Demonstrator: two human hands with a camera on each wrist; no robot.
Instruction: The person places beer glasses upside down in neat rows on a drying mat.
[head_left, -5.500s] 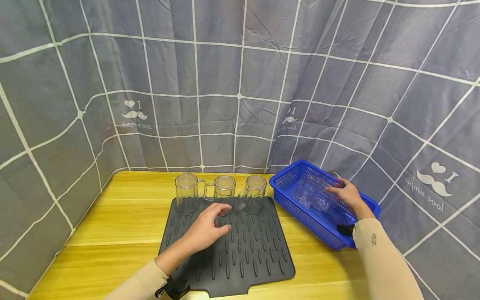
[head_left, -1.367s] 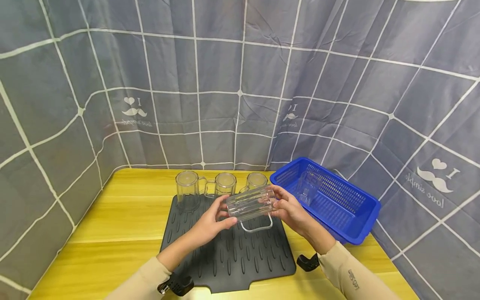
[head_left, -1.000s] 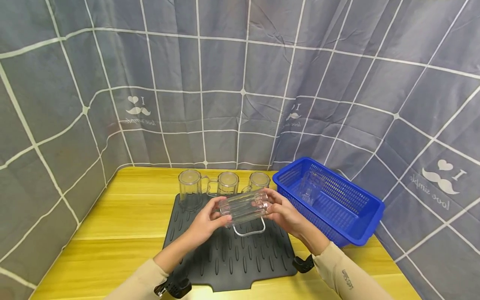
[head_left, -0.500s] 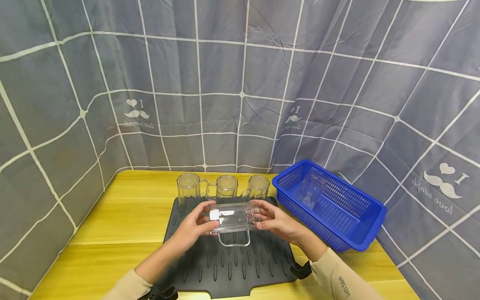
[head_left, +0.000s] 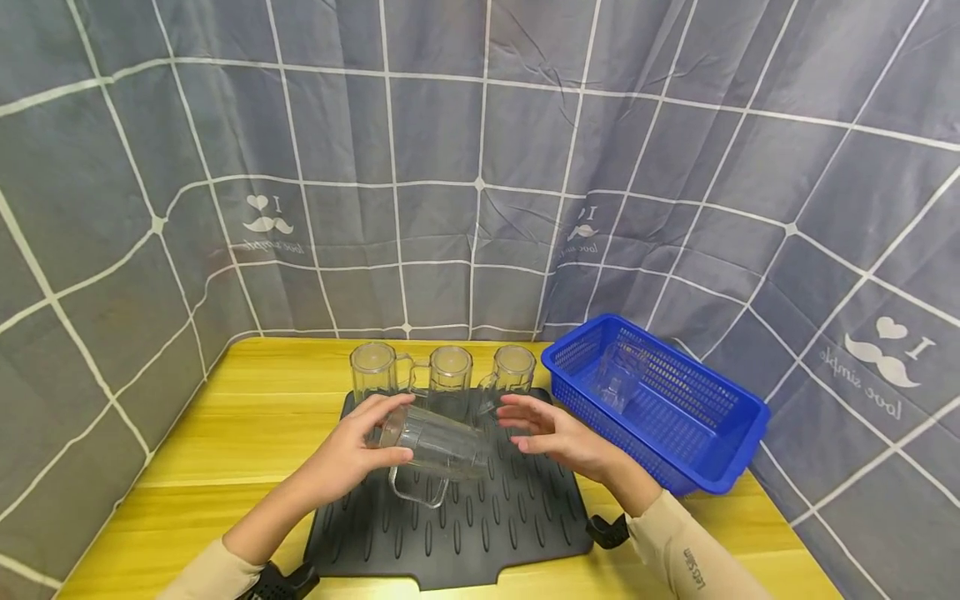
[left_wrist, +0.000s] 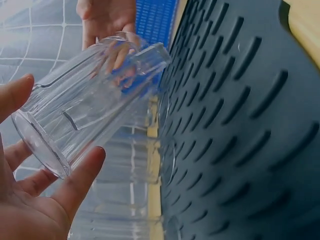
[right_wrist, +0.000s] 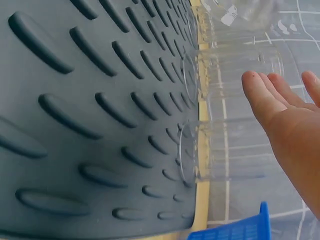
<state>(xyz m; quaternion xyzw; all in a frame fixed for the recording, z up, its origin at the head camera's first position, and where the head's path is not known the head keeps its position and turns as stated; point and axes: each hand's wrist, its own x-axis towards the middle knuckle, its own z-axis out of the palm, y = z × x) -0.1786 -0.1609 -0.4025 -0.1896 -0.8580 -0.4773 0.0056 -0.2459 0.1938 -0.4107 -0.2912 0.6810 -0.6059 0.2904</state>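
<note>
My left hand (head_left: 386, 432) grips a clear ribbed glass mug (head_left: 435, 450) by its rim end. The mug is tilted above the black ribbed mat (head_left: 480, 525), handle hanging down. In the left wrist view my thumb and fingers (left_wrist: 80, 180) curl round the mug (left_wrist: 90, 110) near its mouth. My right hand (head_left: 519, 422) hovers open just right of the mug, fingers straight, touching nothing. The right wrist view shows that hand (right_wrist: 280, 107) empty above the mat (right_wrist: 90, 115).
Three clear mugs (head_left: 372, 372) (head_left: 450, 372) (head_left: 513, 370) stand in a row along the mat's back edge. A blue plastic basket (head_left: 720, 454) at the right holds one more clear mug (head_left: 618, 379). The yellow wooden table (head_left: 247, 417) is walled by a grey checked curtain.
My right hand has let go of the mug and drawn back a little. My left hand now holds it alone, further left, lower and tilted.
</note>
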